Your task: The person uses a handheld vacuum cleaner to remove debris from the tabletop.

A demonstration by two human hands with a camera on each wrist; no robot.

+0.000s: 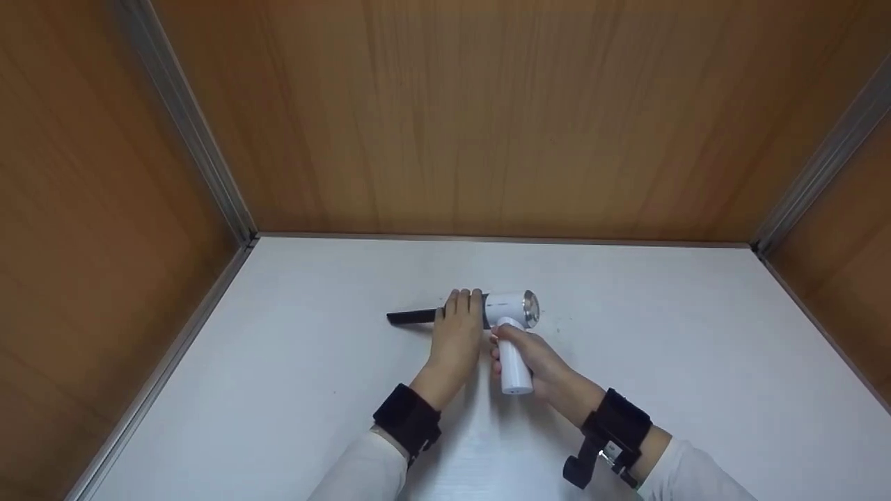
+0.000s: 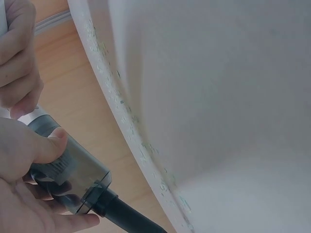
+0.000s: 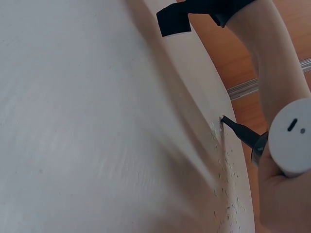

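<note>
The left hand (image 1: 456, 334) curls its fingers (image 2: 46, 145) around the smoky dust cup of a handheld vacuum (image 1: 511, 309); the right hand (image 1: 536, 362) grips its white handle. The vacuum lies on the white counter (image 1: 661, 362), long axis sideways, black nozzle (image 1: 411, 317) pointing left.

Both forearms reach forward from bottom of head view, white sleeves pushed back, black strap on each wrist. Left hand (image 1: 456, 334) lies palm down, fingers (image 1: 465, 299) curled over far side of what it grips; left wrist view shows thumb (image 2: 46, 145) pressed flat on top. Right hand (image 1: 536, 358) angled inward toward left, fingers wrapped around from beneath, knuckles low. Hands nearly touching, right wrist further back than left.
</note>
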